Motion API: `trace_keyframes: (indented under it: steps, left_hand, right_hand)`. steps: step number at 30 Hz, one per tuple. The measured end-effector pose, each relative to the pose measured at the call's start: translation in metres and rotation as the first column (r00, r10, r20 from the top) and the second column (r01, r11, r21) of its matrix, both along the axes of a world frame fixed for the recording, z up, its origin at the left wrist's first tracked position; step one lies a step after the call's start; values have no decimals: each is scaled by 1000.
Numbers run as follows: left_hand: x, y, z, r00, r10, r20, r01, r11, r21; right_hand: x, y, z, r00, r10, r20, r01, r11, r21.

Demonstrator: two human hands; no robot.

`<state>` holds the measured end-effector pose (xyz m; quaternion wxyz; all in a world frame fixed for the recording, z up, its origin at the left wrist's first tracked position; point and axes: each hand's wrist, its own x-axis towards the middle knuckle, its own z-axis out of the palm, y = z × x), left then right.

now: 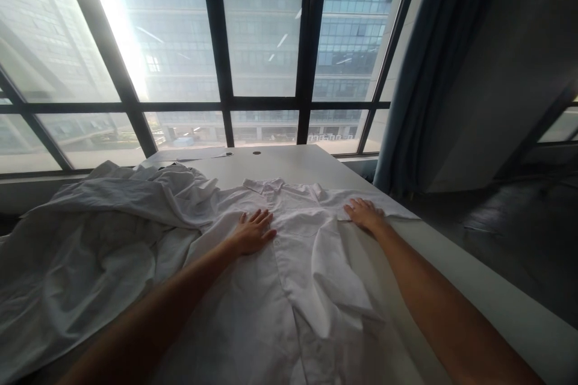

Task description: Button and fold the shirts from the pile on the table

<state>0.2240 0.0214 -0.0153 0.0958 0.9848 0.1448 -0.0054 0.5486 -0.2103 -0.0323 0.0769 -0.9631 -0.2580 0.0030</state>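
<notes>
white button-up shirt [298, 252] lies front-up on the table, collar at the far end, hem toward the near edge. placket runs down the middle, chest pocket just right of it. its right sleeve is spread flat toward the right table edge. fabric wrinkled, a raised fold on the near right part. left side meets a heap of white cloth.

Shirt [293, 264] hem, white pile [90, 240] cut by frame edge

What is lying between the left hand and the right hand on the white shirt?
In the head view, only the white cotton shirt itself: its buttoned front placket and chest pocket lie between the left hand and the right hand, both flat on it.
</notes>
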Motion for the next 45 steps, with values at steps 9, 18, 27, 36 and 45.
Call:
trace_keyframes:
  steps: [9, 18, 27, 36, 45]
  left_hand:
    - [-4, -49, 8, 988, -124, 87, 123, 992, 14]
    - [5, -48, 5, 986, -137, 97, 141, 989, -35]
    - [8, -47, 8, 985, -150, 88, 154, 988, -32]
    - [-25, -48, 17, 985, -99, 143, 98, 995, 10]
    - [-128, -23, 0, 980, 128, 151, -137, 989, 51]
  right_hand:
    - [22, -4, -12, 994, -68, 80, 67, 998, 22]
    - [10, 0, -6, 988, -19, 154, 9, 998, 67]
    - [26, 49, -4, 993, 119, -9, -119, 993, 10]
    - [-61, 25, 11, 882, 271, 386, -355, 920, 164]
    - [-167, -30, 37, 722, 687, 83, -645, 624, 441]
